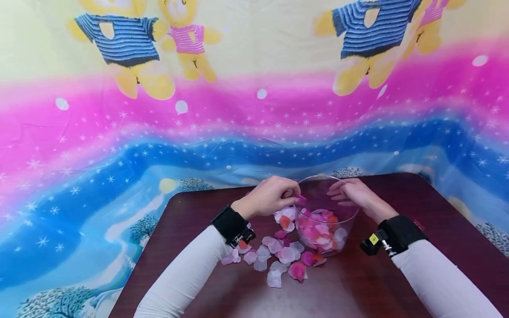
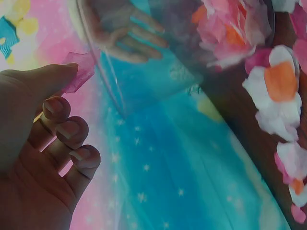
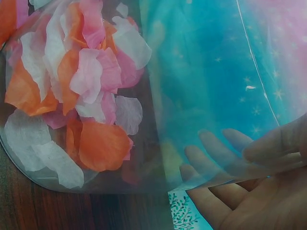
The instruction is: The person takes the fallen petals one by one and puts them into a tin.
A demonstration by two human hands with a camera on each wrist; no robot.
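A clear round container (image 1: 347,233) stands on the table with many pink, white and orange petals (image 1: 320,229) piled inside. At its left rim my left hand (image 1: 270,194) pinches one pink petal (image 2: 82,73) between thumb and forefinger. The other fingers of that hand are loosely bent. My right hand (image 1: 355,194) is at the right rim of the container, its thumb (image 3: 278,143) by the rim and its fingers (image 3: 211,148) spread along the see-through wall. Exact contact of the right fingers is blurred by the plastic.
Loose petals (image 1: 274,279) lie scattered on the dark brown table (image 1: 222,291), left of the container and in front of it. Behind the table hangs a colourful cloth (image 1: 246,115) with bears and snowflakes.
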